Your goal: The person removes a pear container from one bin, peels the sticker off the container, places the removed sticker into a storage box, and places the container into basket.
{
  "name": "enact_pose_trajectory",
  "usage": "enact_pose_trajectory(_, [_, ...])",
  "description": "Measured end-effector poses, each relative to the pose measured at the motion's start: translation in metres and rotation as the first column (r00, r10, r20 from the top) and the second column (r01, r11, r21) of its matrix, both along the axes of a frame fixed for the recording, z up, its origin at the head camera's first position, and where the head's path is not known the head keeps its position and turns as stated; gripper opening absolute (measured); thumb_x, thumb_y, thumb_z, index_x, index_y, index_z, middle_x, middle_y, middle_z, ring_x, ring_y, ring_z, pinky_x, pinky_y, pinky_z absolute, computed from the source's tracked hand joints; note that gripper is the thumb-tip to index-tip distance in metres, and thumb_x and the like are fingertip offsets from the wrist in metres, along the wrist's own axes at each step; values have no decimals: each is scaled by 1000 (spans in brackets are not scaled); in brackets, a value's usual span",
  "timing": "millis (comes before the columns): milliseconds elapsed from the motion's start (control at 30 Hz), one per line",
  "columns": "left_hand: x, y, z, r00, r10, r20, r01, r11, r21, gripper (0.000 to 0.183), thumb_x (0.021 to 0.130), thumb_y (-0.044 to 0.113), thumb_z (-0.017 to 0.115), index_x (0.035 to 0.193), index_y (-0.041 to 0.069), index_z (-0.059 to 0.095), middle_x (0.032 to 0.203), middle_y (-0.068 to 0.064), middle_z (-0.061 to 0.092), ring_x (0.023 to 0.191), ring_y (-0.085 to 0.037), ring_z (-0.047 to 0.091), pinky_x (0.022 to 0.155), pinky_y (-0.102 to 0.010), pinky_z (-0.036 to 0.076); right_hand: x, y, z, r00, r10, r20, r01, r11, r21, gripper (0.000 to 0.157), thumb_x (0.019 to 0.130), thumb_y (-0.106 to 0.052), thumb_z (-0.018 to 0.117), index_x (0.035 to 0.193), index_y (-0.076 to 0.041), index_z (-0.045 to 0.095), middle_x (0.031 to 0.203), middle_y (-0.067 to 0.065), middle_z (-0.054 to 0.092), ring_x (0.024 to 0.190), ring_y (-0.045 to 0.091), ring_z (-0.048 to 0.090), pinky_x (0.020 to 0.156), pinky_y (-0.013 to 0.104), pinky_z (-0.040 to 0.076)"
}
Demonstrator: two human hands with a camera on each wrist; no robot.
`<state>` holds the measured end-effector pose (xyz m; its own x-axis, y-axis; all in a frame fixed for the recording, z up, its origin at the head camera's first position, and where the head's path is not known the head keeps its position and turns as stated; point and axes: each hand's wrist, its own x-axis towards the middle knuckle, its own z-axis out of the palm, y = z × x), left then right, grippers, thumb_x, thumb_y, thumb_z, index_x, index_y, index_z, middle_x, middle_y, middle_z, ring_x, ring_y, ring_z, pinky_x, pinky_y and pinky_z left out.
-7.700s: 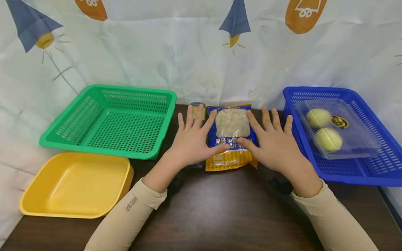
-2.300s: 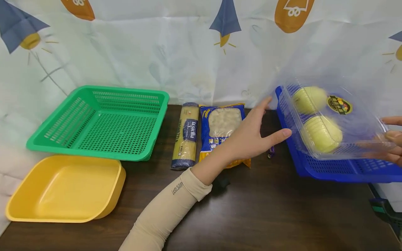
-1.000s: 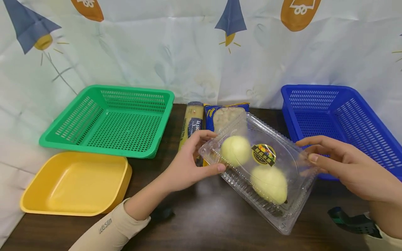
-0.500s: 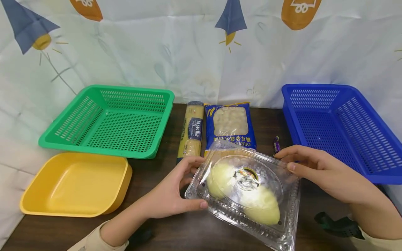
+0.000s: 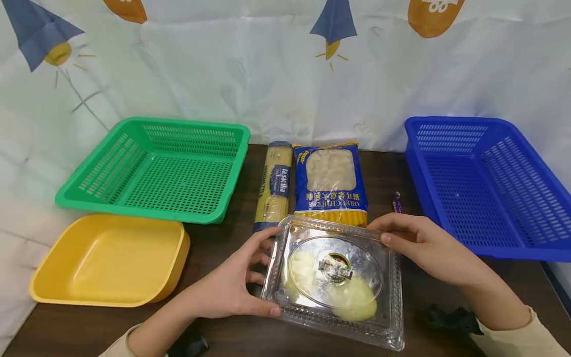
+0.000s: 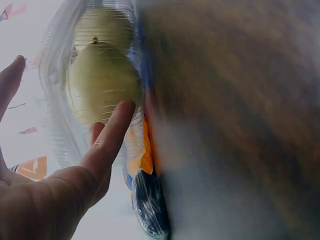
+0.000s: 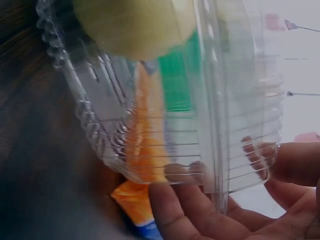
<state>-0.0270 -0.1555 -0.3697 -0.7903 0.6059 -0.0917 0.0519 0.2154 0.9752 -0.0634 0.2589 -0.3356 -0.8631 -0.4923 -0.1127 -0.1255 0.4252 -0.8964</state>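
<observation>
Clear plastic is held in the grip at both ends: the left-hand grip (image 5: 229, 287) spans the left short side of a lidded box (image 5: 388, 307), thumb at the near corner and fingers toward the far one, while the right-hand grip (image 5: 424, 246) pinches the far right corner, thumb on top. So the box lies between the two, its long axis running left to right, the right end angled a little nearer the person. Whether its base touches the worktop (image 5: 223, 243) I cannot tell. Inside sit two pale green fruits (image 5: 357, 300). Just beyond the far edge lie a blue pasta bag (image 5: 331, 178) and, left of it, a spaghetti pack (image 5: 274, 186). Farther out, a blue basket (image 5: 482, 198) stands nearer the right-hand grip, past a small purple wrapper (image 5: 396, 202); a yellow tub (image 5: 120, 263) and green basket (image 5: 138, 212) stand nearer the left.
</observation>
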Motion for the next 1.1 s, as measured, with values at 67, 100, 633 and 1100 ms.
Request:
enact_pose_trajectory(67, [0, -1, 0, 1000, -5, 16, 5, 1000, -25, 125, 79, 22, 102, 173, 35, 20, 146, -14, 41, 119, -33, 58, 90, -40, 63, -1, -2, -4, 1000, -13, 2, 13, 1000, 0, 26, 115, -14, 59, 136, -21, 73, 137, 3, 69, 111, 25, 69, 89, 34, 61])
enact_pose_trajectory(100, [0, -1, 0, 1000, -7, 25, 8, 999, -33, 126, 79, 23, 102, 173, 35, 20, 145, -14, 40, 119, -34, 58, 90, -40, 63, -2, -3, -6, 1000, -19, 2, 19, 1000, 0, 26, 115, -15, 59, 136, -21, 73, 137, 3, 70, 111, 26, 69, 89, 34, 61])
enact_pose_trajectory(633, [-4, -5, -9, 980, -25, -196, 10, 997, -78, 136, 72, 36, 107, 175, 33, 18, 182, 8, -8, 143, -32, 42, 97, -39, 60, -9, -23, -24, 974, -212, -75, 209, 977, -38, 25, 112, -21, 67, 129, -5, 76, 125, 7, 76, 99, 24, 77, 86, 33, 63])
enact_pose_trajectory(1100, [-7, -2, -9, 975, -63, -212, 47, 996, -80, 133, 72, 25, 107, 175, 27, 23, 182, 15, 1, 144, -32, 40, 97, -40, 60, 13, -33, 1, 883, -207, -422, 250, 967, 49, 20, 107, -14, 74, 123, -25, 80, 131, -6, 72, 117, 7, 65, 85, 17, 53])
